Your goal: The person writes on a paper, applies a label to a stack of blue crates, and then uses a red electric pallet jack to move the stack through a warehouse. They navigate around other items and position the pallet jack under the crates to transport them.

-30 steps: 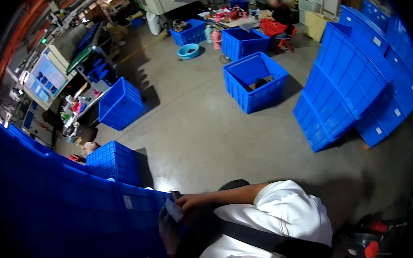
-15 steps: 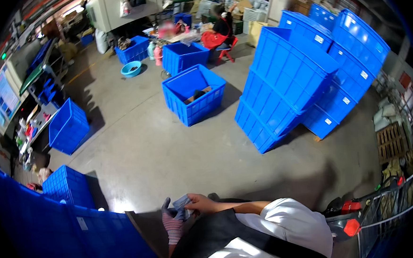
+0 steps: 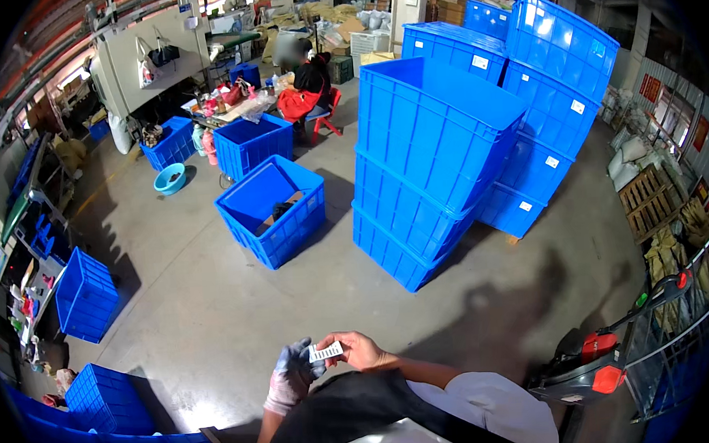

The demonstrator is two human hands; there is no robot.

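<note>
A small white label (image 3: pixel 326 352) with dark print is held between both hands low in the head view. My left hand (image 3: pixel 292 372), in a grey work glove, grips its left end. My right hand (image 3: pixel 359 350) is bare and pinches its right end from above. Both hands are close to my chest, above my dark apron and white sleeve. Grey concrete floor lies beneath them.
A tall stack of blue crates (image 3: pixel 431 152) stands ahead right, more stacked behind it. An open blue crate (image 3: pixel 273 210) with dark items sits on the floor ahead. A person in red sits at a cluttered table (image 3: pixel 306 94). A red pallet jack (image 3: pixel 598 361) stands right. Blue crates (image 3: pixel 97 400) line the lower left.
The view has swung to the right, so the crate stack now fills the centre. My hands have come up from the crates at the left and now hold the label in front of me.
</note>
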